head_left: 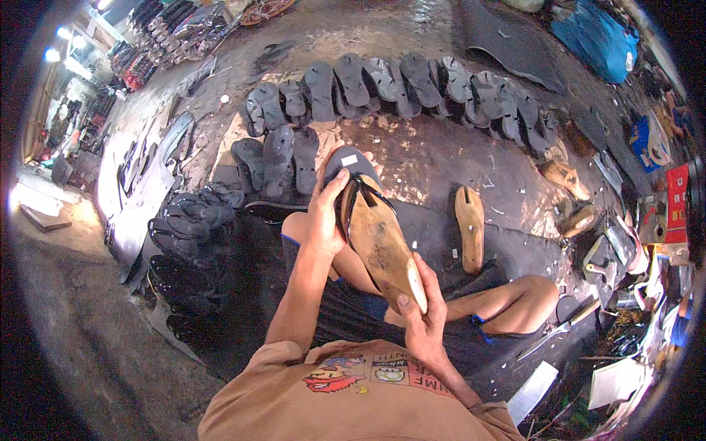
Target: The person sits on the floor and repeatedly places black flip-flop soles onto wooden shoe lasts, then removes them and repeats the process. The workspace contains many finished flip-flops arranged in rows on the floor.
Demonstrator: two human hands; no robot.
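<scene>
The floor (434, 156) beyond the wooden last (379, 242) bears soles (318, 92). Left hand (328, 209) and right hand (428, 305) clasp its ends: likely stiff, good holds.

The left hand (325, 213) is gripping well forward, the right hand (429, 303) farther back, thumbs (337, 184) resting on top, as both bare forearms (300, 298) are angling inward.

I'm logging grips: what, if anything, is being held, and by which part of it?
A wooden foot form with a dark sole: the left hand holds its far end, around the sole, and the right hand its near end.
</scene>
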